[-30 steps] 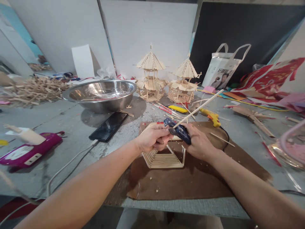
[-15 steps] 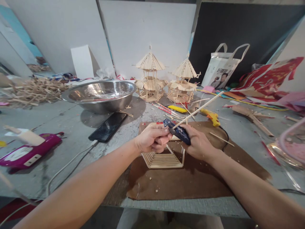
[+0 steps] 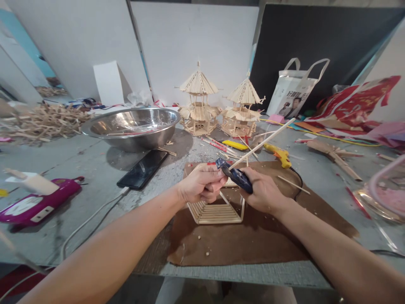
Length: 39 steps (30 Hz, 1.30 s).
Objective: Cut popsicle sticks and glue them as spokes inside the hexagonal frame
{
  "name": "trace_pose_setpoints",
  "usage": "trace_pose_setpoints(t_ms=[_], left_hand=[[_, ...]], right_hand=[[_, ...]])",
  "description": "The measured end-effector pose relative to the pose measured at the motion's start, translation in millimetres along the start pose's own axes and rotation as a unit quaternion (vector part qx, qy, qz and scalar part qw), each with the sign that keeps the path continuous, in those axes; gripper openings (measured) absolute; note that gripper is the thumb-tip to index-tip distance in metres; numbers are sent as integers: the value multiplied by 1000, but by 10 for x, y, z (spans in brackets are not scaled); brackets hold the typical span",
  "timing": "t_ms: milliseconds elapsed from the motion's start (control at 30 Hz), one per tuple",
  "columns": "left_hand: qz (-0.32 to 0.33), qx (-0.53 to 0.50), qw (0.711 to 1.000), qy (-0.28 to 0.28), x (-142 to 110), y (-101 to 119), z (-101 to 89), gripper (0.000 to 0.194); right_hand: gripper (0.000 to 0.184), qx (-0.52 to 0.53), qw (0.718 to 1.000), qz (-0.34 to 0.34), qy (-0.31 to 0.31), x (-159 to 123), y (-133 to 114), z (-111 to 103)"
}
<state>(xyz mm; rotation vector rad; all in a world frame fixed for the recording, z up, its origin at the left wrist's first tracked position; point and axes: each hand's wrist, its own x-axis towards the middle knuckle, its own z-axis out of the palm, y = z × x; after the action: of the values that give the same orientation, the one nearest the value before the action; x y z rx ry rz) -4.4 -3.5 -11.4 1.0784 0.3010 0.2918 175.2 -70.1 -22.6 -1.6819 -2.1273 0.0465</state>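
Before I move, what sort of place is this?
Probably a craft workshop: I see stick-built pagoda models, a yellow glue gun and a hexagonal stick frame.

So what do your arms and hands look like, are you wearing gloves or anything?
No gloves: my left hand and right hand are bare. No sleeves show on my left arm or right arm, and no watch on either wrist. I can't tell about rings.

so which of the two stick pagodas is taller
The left pagoda, beside the metal bowl; its tip rises higher than that of the right one, nearer the white bag.
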Motion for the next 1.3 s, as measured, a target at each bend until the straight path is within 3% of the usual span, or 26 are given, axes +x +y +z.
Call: trace_pose_setpoints(t_ms=[200,367,433,533,667,1033,1100,1167,1300], left_hand=[[25,59,997,41,12,31,32,21],[79,148,978,127,44,-23,57,24],[111,222,951,185,65,-62,57,25],[163,344,889,256,99,-109,51,25],[223,445,821,280,121,-136,52,23],[268,547,741,283,80,-146,65,19],[270,540,742,290,80,-148,73,20],[269,505,767,290,82,-142,95,20],[208,332,890,235,87,-128,148,20]], right_hand=[[32,-8,999,38,-26,18,-35,-15],[29,-33,997,67,-30,39,-55,-22],[30,-40,995,86,-33,48,-61,-20],[34,-48,992,110,-29,56,-62,-7],[46,-12,997,80,-9,49,-43,15],[60,56,998,3,15,25,-14,92],[60,58,998,1,21,22,-24,98],[60,43,999,-7,31,23,-22,93],[57,-15,998,-29,53,36,15,59]])
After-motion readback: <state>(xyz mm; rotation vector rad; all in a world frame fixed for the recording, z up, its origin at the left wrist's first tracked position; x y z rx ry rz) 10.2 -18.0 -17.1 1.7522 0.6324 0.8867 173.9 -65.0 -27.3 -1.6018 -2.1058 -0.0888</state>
